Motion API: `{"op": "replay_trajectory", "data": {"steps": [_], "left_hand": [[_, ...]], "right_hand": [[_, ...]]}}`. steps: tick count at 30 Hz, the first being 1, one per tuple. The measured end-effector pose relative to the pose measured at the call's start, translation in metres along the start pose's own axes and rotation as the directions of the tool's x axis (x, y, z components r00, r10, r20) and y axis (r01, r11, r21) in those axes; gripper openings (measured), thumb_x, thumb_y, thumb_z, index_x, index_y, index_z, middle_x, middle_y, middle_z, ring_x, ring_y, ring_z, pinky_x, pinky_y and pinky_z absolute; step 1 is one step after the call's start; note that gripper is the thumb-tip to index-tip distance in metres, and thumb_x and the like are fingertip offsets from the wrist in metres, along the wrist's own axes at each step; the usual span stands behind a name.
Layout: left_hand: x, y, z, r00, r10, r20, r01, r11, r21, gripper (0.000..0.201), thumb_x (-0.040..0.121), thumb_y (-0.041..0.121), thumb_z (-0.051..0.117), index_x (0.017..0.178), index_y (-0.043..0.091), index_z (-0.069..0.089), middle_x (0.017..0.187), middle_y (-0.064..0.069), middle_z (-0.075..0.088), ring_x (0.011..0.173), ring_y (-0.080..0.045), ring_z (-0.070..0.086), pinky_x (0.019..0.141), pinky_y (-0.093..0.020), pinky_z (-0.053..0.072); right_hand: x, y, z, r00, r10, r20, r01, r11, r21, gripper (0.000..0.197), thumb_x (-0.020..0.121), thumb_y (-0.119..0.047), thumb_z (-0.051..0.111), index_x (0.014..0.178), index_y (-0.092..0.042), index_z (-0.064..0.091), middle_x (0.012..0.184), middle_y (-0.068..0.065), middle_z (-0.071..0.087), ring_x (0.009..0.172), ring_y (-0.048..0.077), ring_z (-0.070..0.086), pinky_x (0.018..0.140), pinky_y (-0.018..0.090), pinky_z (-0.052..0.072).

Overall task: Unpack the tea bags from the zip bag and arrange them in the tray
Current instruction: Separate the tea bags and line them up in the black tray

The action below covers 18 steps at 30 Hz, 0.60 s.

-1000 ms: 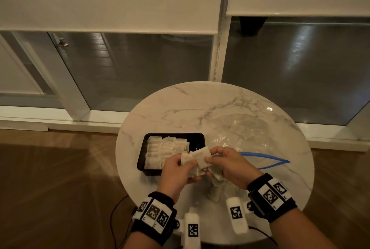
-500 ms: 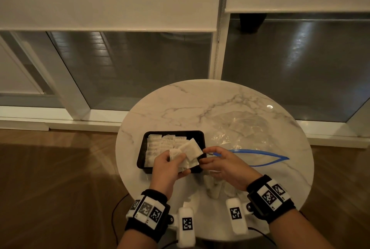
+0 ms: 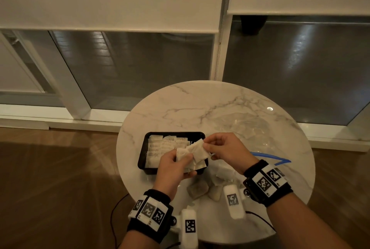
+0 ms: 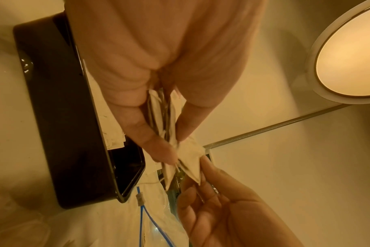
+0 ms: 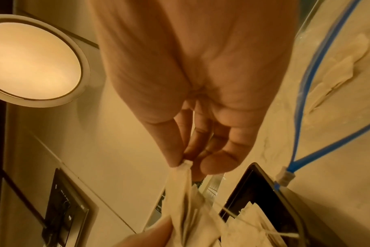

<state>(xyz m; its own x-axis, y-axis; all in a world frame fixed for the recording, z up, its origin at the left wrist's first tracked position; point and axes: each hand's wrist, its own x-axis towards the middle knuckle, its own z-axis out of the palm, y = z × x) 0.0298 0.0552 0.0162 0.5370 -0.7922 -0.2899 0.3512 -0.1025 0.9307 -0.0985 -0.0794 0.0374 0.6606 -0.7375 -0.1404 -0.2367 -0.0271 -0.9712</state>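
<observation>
A black tray [image 3: 142,152] on the round marble table [image 3: 200,108] holds rows of white tea bags [image 3: 164,144]. Above its right end my left hand [image 3: 176,166] grips a small stack of tea bags [image 3: 195,152] between thumb and fingers. My right hand [image 3: 222,148] pinches the top corner of one bag of that stack; the right wrist view shows the pinched corner [image 5: 185,164]. The clear zip bag [image 3: 258,134] with a blue zip [image 3: 270,157] lies open at the right. In the left wrist view the stack [image 4: 180,150] sticks out over the tray [image 4: 59,117].
Several loose tea bags [image 3: 202,187] lie on the table near my wrists, below the tray. The table's edge curves close on all sides, with wooden floor around it. Windows and blinds stand behind. A round ceiling lamp [image 4: 349,58] shows in both wrist views.
Both hands have risen and moved over the tray's right end. My right hand, apart from the stack half a second ago, now pinches a corner of its top bag.
</observation>
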Motion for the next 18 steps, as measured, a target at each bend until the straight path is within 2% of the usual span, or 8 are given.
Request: {"op": "replay_trajectory", "data": {"steps": [5,8,10,13,16,18], "left_hand": [[0.004,0.000,-0.006,0.999,0.005,-0.032,-0.006,1.000,-0.026,0.013,0.096,0.011,0.065,0.107,0.013,0.072,0.103,-0.009,0.077,0.094,-0.025,0.074,0.068,-0.034,0.061],[0.011,0.000,-0.013,0.987,-0.002,-0.160,-0.009,0.998,-0.067,0.013,0.098,0.010,0.062,0.108,0.010,0.070,0.106,-0.009,0.073,0.098,-0.026,0.071,0.067,-0.032,0.062],[0.017,-0.001,-0.022,0.966,-0.006,-0.258,-0.023,0.994,-0.110,0.012,0.099,0.008,0.060,0.107,0.009,0.068,0.108,-0.009,0.070,0.101,-0.025,0.069,0.063,-0.029,0.061],[0.021,-0.003,-0.035,0.942,-0.004,-0.336,-0.046,0.989,-0.141,0.012,0.099,0.007,0.058,0.105,0.012,0.068,0.109,-0.009,0.070,0.102,-0.025,0.068,0.064,-0.028,0.062],[0.023,-0.006,-0.043,0.933,-0.009,-0.361,-0.045,0.989,-0.140,0.015,0.099,0.008,0.058,0.111,0.011,0.068,0.112,-0.010,0.070,0.103,-0.025,0.068,0.069,-0.031,0.062],[0.024,-0.008,-0.044,0.933,-0.010,-0.359,-0.041,0.990,-0.136,0.015,0.099,0.008,0.058,0.110,0.010,0.068,0.112,-0.010,0.071,0.102,-0.025,0.069,0.070,-0.032,0.062]], "right_hand": [[0.010,-0.010,-0.001,0.996,0.019,0.090,-0.007,0.991,-0.136,0.007,0.090,-0.009,0.072,0.096,-0.011,0.074,0.076,-0.002,0.070,0.066,0.009,0.063,0.060,0.024,0.052],[0.023,-0.018,-0.003,1.000,-0.024,0.011,0.026,0.966,-0.255,0.006,0.091,-0.009,0.070,0.096,-0.010,0.074,0.079,-0.002,0.067,0.063,0.005,0.059,0.054,0.014,0.046],[0.038,-0.020,-0.006,0.998,-0.066,-0.020,0.053,0.920,-0.387,0.008,0.092,-0.008,0.068,0.096,-0.013,0.073,0.082,-0.004,0.066,0.068,0.004,0.058,0.060,0.013,0.045],[0.063,-0.015,-0.006,1.000,-0.023,0.018,0.029,0.778,-0.628,0.017,0.094,-0.006,0.063,0.104,-0.016,0.073,0.094,-0.001,0.067,0.087,0.013,0.061,0.077,0.023,0.045],[0.081,-0.015,0.004,0.997,0.028,0.077,0.041,0.649,-0.759,0.026,0.094,0.000,0.056,0.109,-0.013,0.074,0.107,0.005,0.070,0.097,0.018,0.064,0.080,0.024,0.048],[0.091,-0.019,0.014,0.992,0.060,0.113,0.056,0.588,-0.807,0.027,0.093,0.003,0.055,0.107,-0.012,0.074,0.109,0.007,0.069,0.100,0.020,0.066,0.081,0.024,0.051]]}}
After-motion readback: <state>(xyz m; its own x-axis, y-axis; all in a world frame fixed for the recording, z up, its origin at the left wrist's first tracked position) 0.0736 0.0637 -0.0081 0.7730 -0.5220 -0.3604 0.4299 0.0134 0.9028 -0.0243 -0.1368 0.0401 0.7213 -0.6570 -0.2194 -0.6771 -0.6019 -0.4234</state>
